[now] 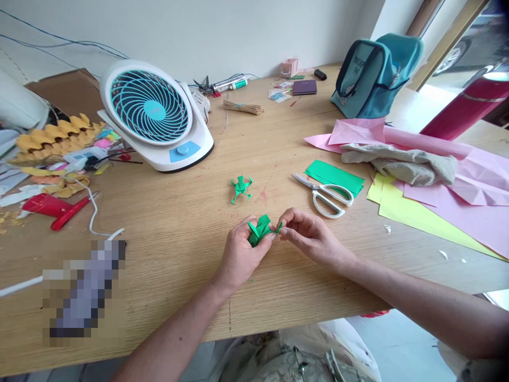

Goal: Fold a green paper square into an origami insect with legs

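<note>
My left hand (244,249) is closed around the body of a green origami frog (260,228), its thumb pressed along the lower side. With thumb and forefinger, my right hand (312,236) pinches a thin folded leg at the frog's right end. Just beyond my hands, a second green origami frog (240,187) lies on the wooden table with its legs spread. To the right are white-handled scissors (328,196), partly over green paper sheets (334,175).
A white and blue fan (155,111) stands at the back left. Pink paper (473,223), yellow paper (413,212) and a grey cloth (401,162) lie at right, near a teal bag (366,79) and a red flask (465,109). A red glue gun (51,209) rests at left.
</note>
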